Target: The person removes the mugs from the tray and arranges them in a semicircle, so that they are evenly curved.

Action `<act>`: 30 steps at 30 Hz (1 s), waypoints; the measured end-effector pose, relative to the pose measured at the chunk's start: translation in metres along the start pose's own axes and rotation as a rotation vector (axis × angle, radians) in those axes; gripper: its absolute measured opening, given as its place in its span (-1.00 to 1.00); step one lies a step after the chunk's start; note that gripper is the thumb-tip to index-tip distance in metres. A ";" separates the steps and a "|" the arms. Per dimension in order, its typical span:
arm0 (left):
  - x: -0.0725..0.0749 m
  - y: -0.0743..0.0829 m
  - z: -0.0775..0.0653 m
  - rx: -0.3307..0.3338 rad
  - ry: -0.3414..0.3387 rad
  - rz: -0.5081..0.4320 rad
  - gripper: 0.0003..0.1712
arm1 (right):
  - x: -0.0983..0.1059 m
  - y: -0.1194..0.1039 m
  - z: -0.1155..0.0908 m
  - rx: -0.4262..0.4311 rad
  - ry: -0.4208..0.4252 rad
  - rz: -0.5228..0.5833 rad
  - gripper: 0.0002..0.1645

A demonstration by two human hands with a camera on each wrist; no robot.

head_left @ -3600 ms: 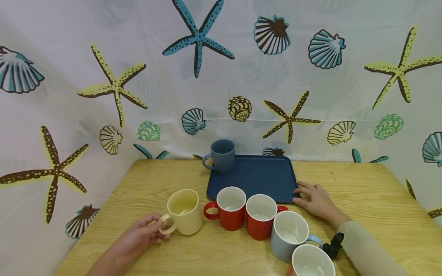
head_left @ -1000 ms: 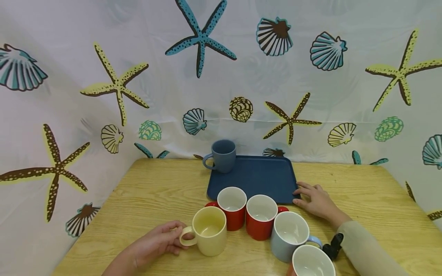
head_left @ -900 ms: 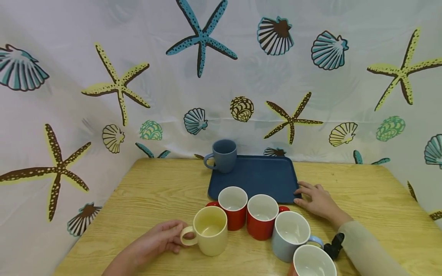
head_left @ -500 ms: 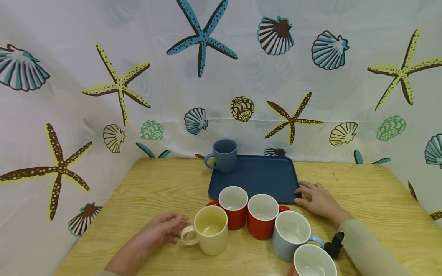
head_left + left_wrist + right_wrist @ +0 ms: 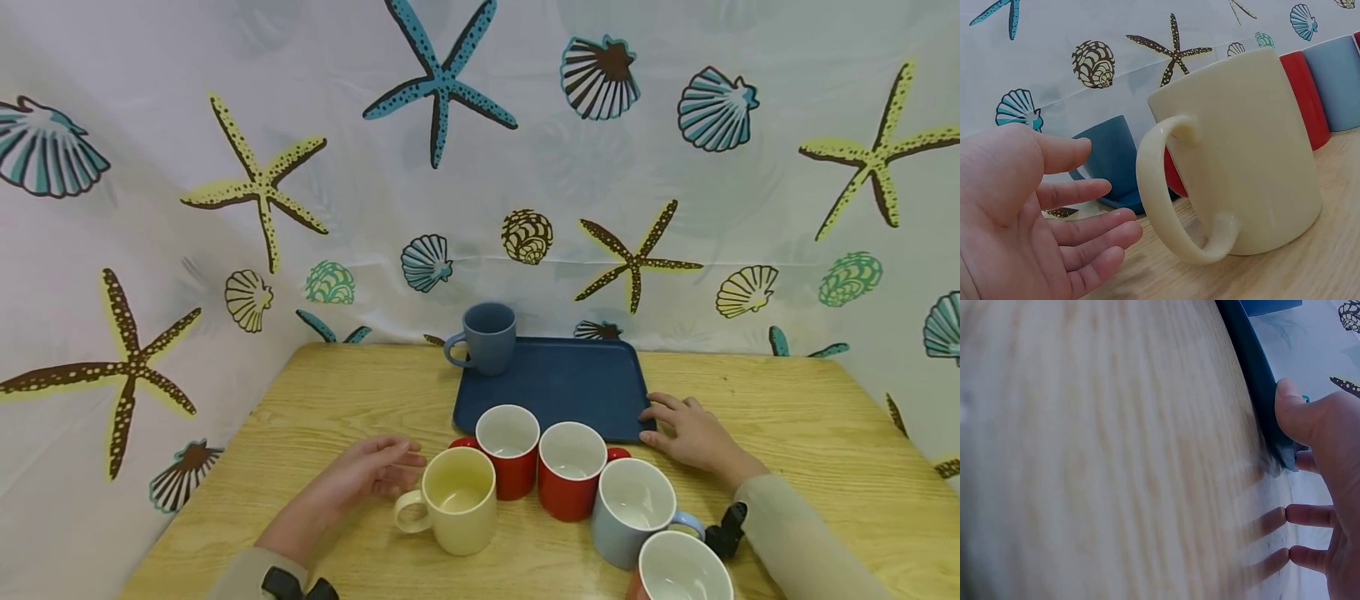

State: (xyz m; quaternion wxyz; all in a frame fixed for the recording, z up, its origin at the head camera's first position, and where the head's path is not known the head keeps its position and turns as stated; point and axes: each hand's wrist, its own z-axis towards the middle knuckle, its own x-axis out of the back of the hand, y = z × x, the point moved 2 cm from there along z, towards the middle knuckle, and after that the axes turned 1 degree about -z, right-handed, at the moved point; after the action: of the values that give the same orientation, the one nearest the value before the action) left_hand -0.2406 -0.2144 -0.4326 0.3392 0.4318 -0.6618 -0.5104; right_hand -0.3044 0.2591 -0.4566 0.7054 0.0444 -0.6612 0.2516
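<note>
A cream mug (image 5: 459,502) stands upright on the table, its handle towards the left. My left hand (image 5: 378,468) is just beyond that handle, fingers loosely spread and holding nothing. In the left wrist view the hand (image 5: 1041,212) is apart from the mug's handle (image 5: 1160,194). My right hand (image 5: 692,433) holds the near right corner of a dark blue tray (image 5: 573,383), thumb and forefinger at its edge, as the right wrist view also shows. A blue mug (image 5: 489,342) stands at the tray's far left corner.
Behind the cream mug stand two red mugs (image 5: 513,477) (image 5: 564,497) with white insides. To their right are a light blue mug (image 5: 619,537) and an orange-red mug (image 5: 638,589) cut by the frame's lower edge. A shell-patterned cloth (image 5: 480,183) hangs behind the wooden table (image 5: 772,408).
The left hand brought the cream mug right and nearer, in front of the left red mug. It then let go of the handle and moved slightly forward. The right hand stayed at the tray.
</note>
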 end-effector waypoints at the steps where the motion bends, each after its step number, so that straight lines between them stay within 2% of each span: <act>1: 0.000 0.001 0.002 -0.001 0.001 0.008 -0.31 | 0.000 0.000 0.000 0.000 0.001 -0.001 -0.54; 11: 0.000 0.013 0.028 -0.023 0.049 0.046 -0.35 | 0.003 -0.002 0.000 -0.002 -0.002 -0.007 -0.54; 19: 0.002 0.013 0.047 -0.002 0.084 0.047 -0.39 | 0.003 -0.005 -0.001 0.001 -0.004 -0.015 -0.55; 30: 0.007 0.021 0.065 0.049 0.138 0.074 -0.48 | 0.003 -0.005 0.000 0.023 -0.002 -0.030 -0.58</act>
State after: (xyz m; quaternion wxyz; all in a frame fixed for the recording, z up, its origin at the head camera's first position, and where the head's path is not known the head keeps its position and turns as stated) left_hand -0.3057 -0.1939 -0.4279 0.3920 0.4495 -0.6644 -0.4503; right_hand -0.3026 0.2555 -0.4525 0.7078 0.0625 -0.6583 0.2486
